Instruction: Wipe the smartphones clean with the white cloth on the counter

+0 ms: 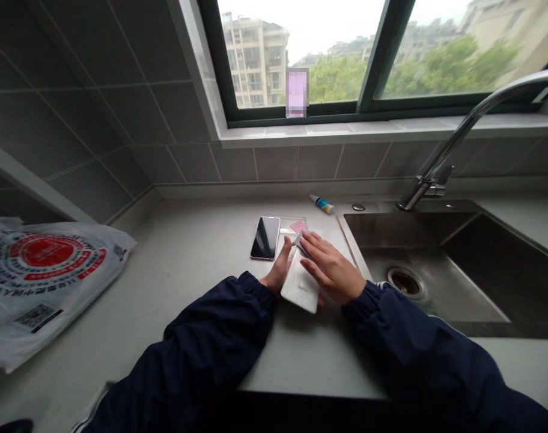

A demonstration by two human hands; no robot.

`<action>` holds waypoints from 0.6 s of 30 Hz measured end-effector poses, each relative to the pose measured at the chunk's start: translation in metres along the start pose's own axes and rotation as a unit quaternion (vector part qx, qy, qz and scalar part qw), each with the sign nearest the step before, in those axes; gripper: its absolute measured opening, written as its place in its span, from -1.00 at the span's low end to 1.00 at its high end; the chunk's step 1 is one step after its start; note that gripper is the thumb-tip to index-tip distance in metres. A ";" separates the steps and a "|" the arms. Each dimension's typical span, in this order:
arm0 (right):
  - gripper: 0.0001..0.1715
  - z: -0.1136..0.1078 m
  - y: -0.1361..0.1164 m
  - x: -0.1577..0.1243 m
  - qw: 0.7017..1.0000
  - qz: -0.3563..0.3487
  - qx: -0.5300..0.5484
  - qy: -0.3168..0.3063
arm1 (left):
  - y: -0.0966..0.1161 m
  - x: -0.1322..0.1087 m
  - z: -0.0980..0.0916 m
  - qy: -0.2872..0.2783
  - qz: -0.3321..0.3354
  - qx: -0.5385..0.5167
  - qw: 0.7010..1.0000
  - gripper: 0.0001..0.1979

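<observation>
A white smartphone (301, 287) lies back-up and slanted in my left hand (278, 266), whose thumb runs along its left edge; the other fingers are mostly hidden underneath. Over the phone's upper back rests my right hand (331, 269), fingers close together and pressing a small pale grey cloth or tissue (297, 239) against it. Most of that piece is covered by the fingers. Just left of my hands, a second phone (265, 238) with a dark screen lies face up on the counter. Behind my hands are a clear flat frame-like piece (286, 218) and a pink slip (297, 225).
A small white and blue tube (321, 204) lies near the steel sink (474, 282) on the right. A curved faucet (454, 139) rises behind the sink. At the left, a printed plastic bag (53, 270) sits on the white counter (188, 240). A window (366, 66) is ahead.
</observation>
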State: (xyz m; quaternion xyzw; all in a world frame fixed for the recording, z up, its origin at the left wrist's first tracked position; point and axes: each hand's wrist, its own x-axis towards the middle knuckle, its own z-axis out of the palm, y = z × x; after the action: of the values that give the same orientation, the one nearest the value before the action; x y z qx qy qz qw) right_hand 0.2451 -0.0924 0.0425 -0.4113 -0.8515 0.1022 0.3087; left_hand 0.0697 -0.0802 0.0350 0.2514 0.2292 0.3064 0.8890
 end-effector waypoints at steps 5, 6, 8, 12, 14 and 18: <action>-0.44 -0.006 -0.004 0.000 1.000 -0.001 0.024 0.003 | 0.003 0.000 -0.004 0.001 -0.021 0.002 1.000 -0.01; -0.46 -0.008 -0.005 0.000 0.999 -0.010 0.031 0.000 | 0.003 0.000 -0.003 0.000 -0.014 -0.010 1.000 -0.03; -0.48 -0.010 -0.008 0.000 0.998 -0.039 0.045 -0.014 | 0.002 0.002 0.000 -0.001 0.010 -0.038 0.999 -0.06; -0.45 -0.010 -0.012 0.000 0.993 -0.085 0.053 -0.056 | -0.001 0.004 0.007 0.008 0.060 -0.066 0.996 -0.11; -0.39 -0.009 -0.012 0.000 0.993 -0.085 0.042 -0.068 | -0.002 0.004 0.010 0.015 0.071 -0.065 0.995 -0.12; -0.29 -0.004 -0.008 0.000 0.996 -0.058 0.007 -0.063 | -0.001 0.002 0.011 0.022 0.038 -0.037 0.998 -0.12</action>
State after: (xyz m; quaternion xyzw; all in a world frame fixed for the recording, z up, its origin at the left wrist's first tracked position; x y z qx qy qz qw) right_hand 0.2426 -0.0977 0.0491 -0.3521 -0.8910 0.1156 0.2623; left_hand 0.0774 -0.0832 0.0429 0.2203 0.2280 0.3537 0.8800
